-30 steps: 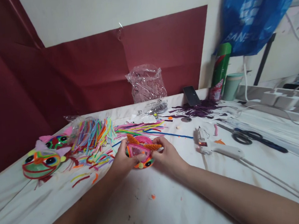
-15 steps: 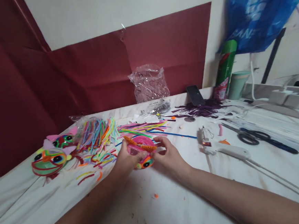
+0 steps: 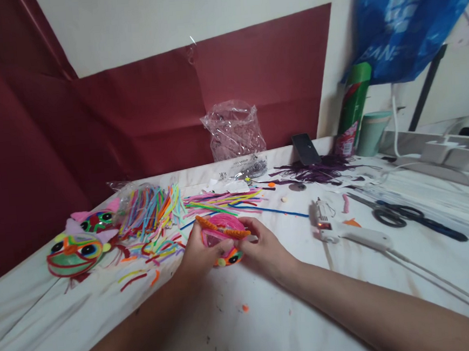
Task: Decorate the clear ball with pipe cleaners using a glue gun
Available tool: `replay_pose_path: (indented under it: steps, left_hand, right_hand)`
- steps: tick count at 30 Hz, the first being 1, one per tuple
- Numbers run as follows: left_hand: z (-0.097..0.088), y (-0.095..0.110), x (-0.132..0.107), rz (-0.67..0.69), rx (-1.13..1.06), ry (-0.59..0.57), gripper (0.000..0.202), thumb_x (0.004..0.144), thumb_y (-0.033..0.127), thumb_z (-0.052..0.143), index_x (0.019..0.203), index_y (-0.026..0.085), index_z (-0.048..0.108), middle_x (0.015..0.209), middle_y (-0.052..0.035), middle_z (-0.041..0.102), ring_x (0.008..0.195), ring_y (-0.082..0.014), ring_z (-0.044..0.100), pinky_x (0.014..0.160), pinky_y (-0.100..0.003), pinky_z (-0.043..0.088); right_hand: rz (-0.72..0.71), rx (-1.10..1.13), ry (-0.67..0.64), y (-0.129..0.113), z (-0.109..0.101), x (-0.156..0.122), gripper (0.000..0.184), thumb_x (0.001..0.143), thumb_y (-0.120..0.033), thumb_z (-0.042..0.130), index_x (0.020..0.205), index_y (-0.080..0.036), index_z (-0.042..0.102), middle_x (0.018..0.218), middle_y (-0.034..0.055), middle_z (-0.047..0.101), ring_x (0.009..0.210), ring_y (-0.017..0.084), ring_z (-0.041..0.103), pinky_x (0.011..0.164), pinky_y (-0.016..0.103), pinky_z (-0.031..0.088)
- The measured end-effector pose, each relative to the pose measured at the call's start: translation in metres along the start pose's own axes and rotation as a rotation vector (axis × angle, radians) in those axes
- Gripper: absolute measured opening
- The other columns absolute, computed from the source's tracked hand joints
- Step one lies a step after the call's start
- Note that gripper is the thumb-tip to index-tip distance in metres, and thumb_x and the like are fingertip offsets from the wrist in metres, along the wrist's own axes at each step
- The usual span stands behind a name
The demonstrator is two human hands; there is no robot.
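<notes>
My left hand [image 3: 196, 257] is closed on the left side of a small pink craft figure [image 3: 224, 221] made of coiled pipe cleaners, its thumb across the near side. A bent orange pipe cleaner [image 3: 234, 233] runs over the top of the figure. On the right, my right hand [image 3: 268, 251] is closed at the figure's edge, with the orange pipe cleaner's end near its thumb and fingertips. A googly eye [image 3: 234, 258] on a green and orange ring shows below the thumbs. The fingers hide the figure's sides.
Two finished-looking animal faces [image 3: 78, 255] lie at left, beside bagged pipe cleaners [image 3: 150, 206] and cut pieces [image 3: 159, 251]. To the right are a glue gun [image 3: 357, 236] with its cord, scissors [image 3: 416, 215] and a strip of chargers [image 3: 456, 155]. Purple strands [image 3: 319, 170] lie behind.
The orange pipe cleaner's right end has shifted slightly right and down, and the figure has tilted a little. My right fingers have drawn in closer around its edge.
</notes>
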State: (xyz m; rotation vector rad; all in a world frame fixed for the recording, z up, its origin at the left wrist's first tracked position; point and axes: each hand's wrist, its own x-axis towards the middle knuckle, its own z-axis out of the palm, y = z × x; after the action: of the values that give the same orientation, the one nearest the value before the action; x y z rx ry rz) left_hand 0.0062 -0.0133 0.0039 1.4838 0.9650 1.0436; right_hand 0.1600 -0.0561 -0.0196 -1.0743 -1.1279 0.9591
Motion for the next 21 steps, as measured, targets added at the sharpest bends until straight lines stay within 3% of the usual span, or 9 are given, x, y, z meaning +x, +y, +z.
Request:
replay_pose_path:
  steps: [7, 14, 18, 21]
  left_hand:
    - [-0.003, 0.0, 0.0, 0.023, -0.062, -0.043, 0.053, 0.077, 0.052, 0.065, 0.117, 0.021, 0.051, 0.108, -0.0075, 0.07, 0.096, -0.0259, 0.068, 0.082, -0.036, 0.053]
    - [-0.001, 0.002, -0.003, -0.024, -0.123, 0.034, 0.063, 0.073, 0.056, 0.066, 0.122, 0.021, 0.05, 0.114, -0.0093, 0.067, 0.104, -0.0275, 0.064, 0.087, -0.037, 0.05]
    - [-0.004, -0.002, -0.002, -0.056, -0.129, 0.059, 0.063, 0.071, 0.055, 0.067, 0.122, 0.021, 0.051, 0.12, -0.011, 0.065, 0.104, -0.0267, 0.064, 0.084, -0.035, 0.05]
    - [-0.007, -0.006, 0.001, -0.097, -0.206, 0.07, 0.057, 0.073, 0.053, 0.066, 0.118, 0.02, 0.053, 0.116, -0.0105, 0.067, 0.097, -0.0255, 0.066, 0.077, -0.035, 0.051]
  right_hand:
    - [0.05, 0.096, 0.019, 0.0, -0.003, 0.002, 0.045, 0.059, -0.023, 0.061, 0.104, -0.019, 0.058, 0.102, 0.0068, 0.067, 0.101, 0.026, 0.06, 0.086, 0.039, 0.049]
    - [0.174, 0.304, -0.009, 0.001, -0.01, 0.01, 0.044, 0.056, -0.017, 0.06, 0.1, -0.021, 0.061, 0.086, 0.0014, 0.071, 0.084, 0.023, 0.065, 0.079, 0.037, 0.05]
    - [0.174, 0.403, -0.134, -0.001, -0.014, 0.011, 0.039, 0.06, -0.012, 0.06, 0.098, -0.02, 0.066, 0.095, 0.002, 0.074, 0.094, 0.023, 0.066, 0.089, 0.037, 0.048]
    - [0.198, 0.408, -0.154, -0.001, -0.016, 0.011, 0.037, 0.064, -0.012, 0.062, 0.099, -0.02, 0.068, 0.099, 0.0027, 0.075, 0.097, 0.023, 0.066, 0.094, 0.039, 0.047]
